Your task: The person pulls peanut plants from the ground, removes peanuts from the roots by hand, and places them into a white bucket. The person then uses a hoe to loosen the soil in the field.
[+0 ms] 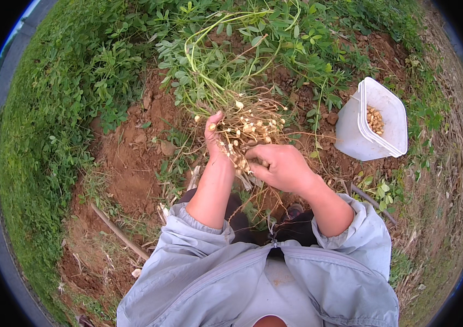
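Observation:
My left hand (216,141) grips an uprooted peanut plant (252,118) from below, its thumb up against the roots. Pale peanut pods hang among the brown roots, and the green stems and leaves stretch away from me. At the lower right of the root clump is my right hand (276,163), its thumb and fingers closed around pods there; how many they hold is hidden. To the right, a white plastic bucket (350,131) stands tilted on the soil with its mouth towards me. Loose peanuts (375,120) lie inside it.
Leafy green plants (72,81) grow at the left and top. Bare reddish soil (129,163) with clods lies around me. A wooden stick (119,231) is on the ground at lower left, and a dark rod (372,200) at right. Dry straw (440,196) covers the far right.

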### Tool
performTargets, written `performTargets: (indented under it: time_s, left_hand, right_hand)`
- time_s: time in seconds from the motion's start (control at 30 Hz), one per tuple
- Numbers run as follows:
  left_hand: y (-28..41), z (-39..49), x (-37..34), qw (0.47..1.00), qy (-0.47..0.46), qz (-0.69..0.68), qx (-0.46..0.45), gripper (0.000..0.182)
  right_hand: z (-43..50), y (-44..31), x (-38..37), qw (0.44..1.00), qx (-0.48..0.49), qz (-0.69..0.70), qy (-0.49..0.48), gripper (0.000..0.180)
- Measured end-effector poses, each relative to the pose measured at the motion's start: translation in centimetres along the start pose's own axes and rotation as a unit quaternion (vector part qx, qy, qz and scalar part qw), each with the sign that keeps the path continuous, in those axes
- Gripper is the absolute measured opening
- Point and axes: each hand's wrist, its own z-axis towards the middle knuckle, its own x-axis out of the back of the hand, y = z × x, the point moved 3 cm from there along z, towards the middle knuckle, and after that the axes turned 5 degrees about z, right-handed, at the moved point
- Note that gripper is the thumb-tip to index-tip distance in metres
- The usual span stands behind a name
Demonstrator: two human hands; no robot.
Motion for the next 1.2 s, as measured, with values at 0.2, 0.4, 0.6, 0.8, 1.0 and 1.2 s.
performTargets:
  time_s: [0.2, 0.4, 0.6, 0.8, 1.0, 1.2]
  left_hand:
    - [-0.1, 1.2, 1.4, 1.000, 0.000, 0.008, -0.005, 0.051]
    - [0.3, 0.5, 1.0, 1.000, 0.017, -0.006, -0.012, 0.043]
    - [0.0, 0.4, 0.5, 0.996, 0.080, -0.021, -0.023, 0.028]
    - [1.4, 1.1, 1.5, 0.996, 0.081, 0.016, -0.036, 0.037]
    - [2.4, 0.7, 0.7, 0.992, 0.088, -0.001, -0.089, 0.039]
    - [2.0, 0.0, 1.5, 0.996, 0.035, 0.007, -0.085, 0.046]
  right_hand:
    - [0.0, -0.5, 0.6, 0.989, -0.050, 0.138, 0.010, 0.020]
    - [-0.2, -0.2, 1.0, 1.000, -0.007, 0.006, -0.002, 0.028]
    - [-0.4, 0.0, -0.5, 0.979, -0.035, -0.194, -0.061, 0.028]
    - [-0.5, -0.7, 1.5, 0.999, -0.018, 0.038, 0.031, 0.024]
    - [-1.5, 2.8, -0.8, 0.992, -0.098, -0.033, -0.067, 0.027]
    - [0.2, 2.0, -4.3, 0.956, -0.110, 0.270, 0.027, 0.034]
